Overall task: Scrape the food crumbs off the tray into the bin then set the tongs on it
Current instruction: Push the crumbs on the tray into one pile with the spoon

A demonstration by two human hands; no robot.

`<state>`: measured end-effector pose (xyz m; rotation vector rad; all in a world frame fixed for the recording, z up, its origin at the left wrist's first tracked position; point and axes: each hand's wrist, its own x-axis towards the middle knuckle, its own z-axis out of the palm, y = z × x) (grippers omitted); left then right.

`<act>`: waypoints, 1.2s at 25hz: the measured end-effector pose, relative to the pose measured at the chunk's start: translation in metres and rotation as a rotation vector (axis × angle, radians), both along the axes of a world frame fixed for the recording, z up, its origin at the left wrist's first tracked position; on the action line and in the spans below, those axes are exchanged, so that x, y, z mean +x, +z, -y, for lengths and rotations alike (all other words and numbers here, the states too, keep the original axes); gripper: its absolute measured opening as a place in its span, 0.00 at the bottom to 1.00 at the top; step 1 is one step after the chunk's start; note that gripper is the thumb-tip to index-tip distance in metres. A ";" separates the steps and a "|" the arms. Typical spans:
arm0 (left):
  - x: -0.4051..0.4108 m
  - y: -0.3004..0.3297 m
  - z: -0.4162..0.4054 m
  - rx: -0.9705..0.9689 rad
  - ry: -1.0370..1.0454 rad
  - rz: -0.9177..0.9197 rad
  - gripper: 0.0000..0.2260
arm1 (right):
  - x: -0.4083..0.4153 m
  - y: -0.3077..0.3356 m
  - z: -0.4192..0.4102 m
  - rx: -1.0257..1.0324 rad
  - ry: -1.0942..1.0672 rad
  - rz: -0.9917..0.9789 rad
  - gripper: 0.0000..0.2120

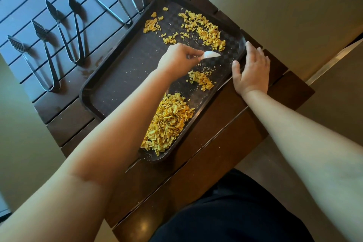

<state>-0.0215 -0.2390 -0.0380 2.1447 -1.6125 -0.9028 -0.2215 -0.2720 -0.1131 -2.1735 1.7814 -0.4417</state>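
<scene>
A dark brown tray (117, 88) lies slantwise on a slatted wooden table. Yellow crumbs cover it: a big heap (169, 122) at the near corner, a small patch (202, 80) by the right rim, and scattered pieces (208, 31) at the far end. My left hand (178, 61) is over the tray's middle, shut on a small white scraper (210, 55) whose tip points at the far crumbs. My right hand (251, 70) rests flat on the tray's right rim. Several metal tongs (72, 31) lie on the table left of the tray.
The slatted table (225, 124) ends close to the tray's right and near sides. Beige floor (284, 6) lies beyond on the right. Two thin tongs (125, 0) lie at the tray's far left corner. My dark-clothed lap (235, 212) is below. No bin is in view.
</scene>
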 end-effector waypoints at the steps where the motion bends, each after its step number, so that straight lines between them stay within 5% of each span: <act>1: -0.004 -0.003 0.001 0.011 -0.007 0.022 0.11 | 0.000 0.000 0.000 -0.001 -0.001 -0.006 0.29; 8: 0.027 0.001 -0.025 0.239 -0.178 0.029 0.10 | 0.000 0.000 0.000 -0.002 0.000 -0.005 0.29; 11: 0.033 -0.004 -0.030 0.080 0.145 -0.118 0.10 | 0.000 0.000 0.000 -0.008 0.002 0.002 0.29; 14: 0.032 -0.009 -0.026 -0.047 0.401 -0.061 0.11 | 0.000 -0.001 0.000 0.000 0.004 -0.015 0.29; 21: 0.011 -0.003 -0.042 0.132 0.053 -0.026 0.11 | 0.000 0.000 0.000 -0.003 0.006 -0.013 0.29; 26: 0.010 -0.006 -0.026 -0.077 0.196 0.017 0.12 | 0.000 0.001 0.000 0.002 0.001 -0.016 0.29; 30: 0.004 -0.012 -0.017 -0.013 0.085 0.075 0.13 | 0.000 0.001 0.000 0.006 0.000 -0.022 0.29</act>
